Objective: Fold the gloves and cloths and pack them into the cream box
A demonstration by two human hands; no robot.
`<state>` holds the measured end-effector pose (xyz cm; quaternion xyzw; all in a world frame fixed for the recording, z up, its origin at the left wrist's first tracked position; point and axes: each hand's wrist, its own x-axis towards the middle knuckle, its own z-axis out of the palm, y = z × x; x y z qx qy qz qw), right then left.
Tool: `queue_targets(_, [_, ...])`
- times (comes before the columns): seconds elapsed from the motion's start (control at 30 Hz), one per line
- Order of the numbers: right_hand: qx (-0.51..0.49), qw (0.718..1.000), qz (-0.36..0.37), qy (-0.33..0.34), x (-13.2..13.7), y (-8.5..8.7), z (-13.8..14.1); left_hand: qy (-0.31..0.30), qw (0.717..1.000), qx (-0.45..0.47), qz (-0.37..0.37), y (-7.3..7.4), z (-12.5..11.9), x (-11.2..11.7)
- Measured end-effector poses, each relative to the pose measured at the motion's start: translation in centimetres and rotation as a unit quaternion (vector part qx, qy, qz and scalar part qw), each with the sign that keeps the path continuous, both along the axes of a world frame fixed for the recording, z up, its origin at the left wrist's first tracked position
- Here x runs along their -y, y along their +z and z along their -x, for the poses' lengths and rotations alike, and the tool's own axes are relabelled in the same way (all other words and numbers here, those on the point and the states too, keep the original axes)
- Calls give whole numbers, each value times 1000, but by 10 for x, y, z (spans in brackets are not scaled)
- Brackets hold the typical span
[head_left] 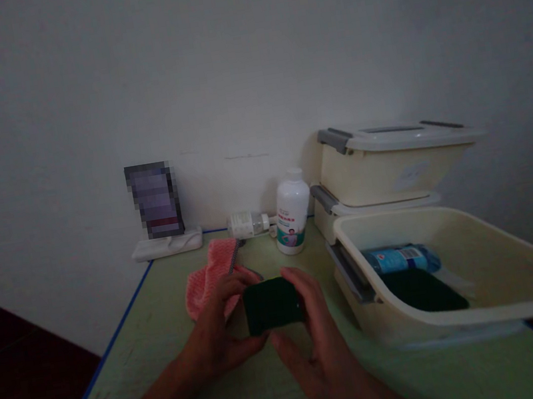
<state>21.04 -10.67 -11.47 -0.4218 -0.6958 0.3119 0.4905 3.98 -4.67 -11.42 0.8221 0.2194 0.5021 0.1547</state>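
A dark green scouring sponge (272, 305), with a thin yellowish edge along its top, is held up over the table between my two hands. My left hand (221, 331) grips its left side, thumb below and fingers behind. On the right side, my right hand (315, 333) has its fingers against the edge and its thumb near the bottom corner. Just behind my left hand lies a crumpled pink cloth (212, 272). A white bottle (293, 212) with a printed label stands upright beyond the sponge.
To the right, an open cream bin (418, 327) holds a blue-labelled bottle (400, 259) and a dark green pad (425, 290). Behind it are stacked lidded bins (394, 172). A clear bottle (245, 224) lies by the wall. A blurred-out device (155, 200) stands on a white power strip (170, 244).
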Motion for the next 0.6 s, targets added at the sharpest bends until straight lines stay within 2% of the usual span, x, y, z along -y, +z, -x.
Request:
queue_targets(0.17, [50, 998, -46, -5, 1, 11, 4, 13, 998, -19, -51, -4, 6, -4])
queue_targets(0.23, [88, 995, -54, -15, 4, 22, 5, 4, 998, -13, -67, -3, 6, -2])
queue_targets(0.33, [175, 982, -69, -22, 15, 44, 1, -22, 997, 36, -67, 7, 1, 7])
queue_targets(0.47, [261, 956, -126, -46, 25, 78, -17, -39, 998, 56, -14, 28, -15, 28])
queue_targets(0.6, [293, 945, -103, -101, 18, 107, -50, 27, 992, -35, 118, 45, -43, 34])
